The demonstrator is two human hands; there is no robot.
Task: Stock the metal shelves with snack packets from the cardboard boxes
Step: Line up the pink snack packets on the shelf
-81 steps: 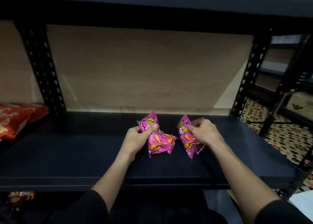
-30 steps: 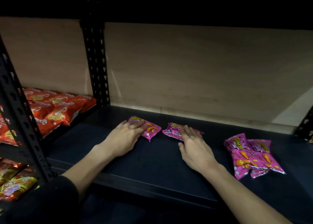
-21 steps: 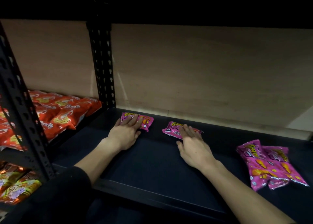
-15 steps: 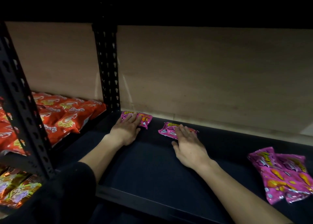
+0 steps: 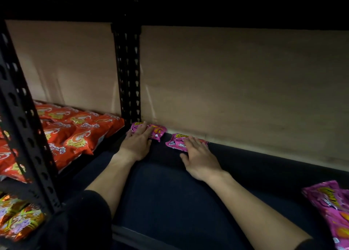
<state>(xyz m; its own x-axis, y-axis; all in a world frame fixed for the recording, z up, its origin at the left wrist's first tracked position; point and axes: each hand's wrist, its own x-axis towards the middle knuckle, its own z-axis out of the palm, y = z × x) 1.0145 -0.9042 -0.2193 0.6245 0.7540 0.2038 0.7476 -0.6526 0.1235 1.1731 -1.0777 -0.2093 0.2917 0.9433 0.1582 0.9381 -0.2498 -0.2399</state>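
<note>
Head view: two flat pink foil snack packets (image 5: 157, 131) are pressed under spread left hand (image 5: 137, 143) and right hand (image 5: 198, 158) against the back of the mostly bare black metal shelf (image 5: 170, 189).

Both forearms extend toward the far side; left hand (image 5: 137, 142) lies flat, palm down, fingers together; right hand (image 5: 198, 156) flat, fingers slightly spread.

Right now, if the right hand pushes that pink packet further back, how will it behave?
The pink snack packet looks puffy and glossy, so it probably slides easily and feels light. It lies flat under the right hand, so it is unlikely to tip or roll.
</note>
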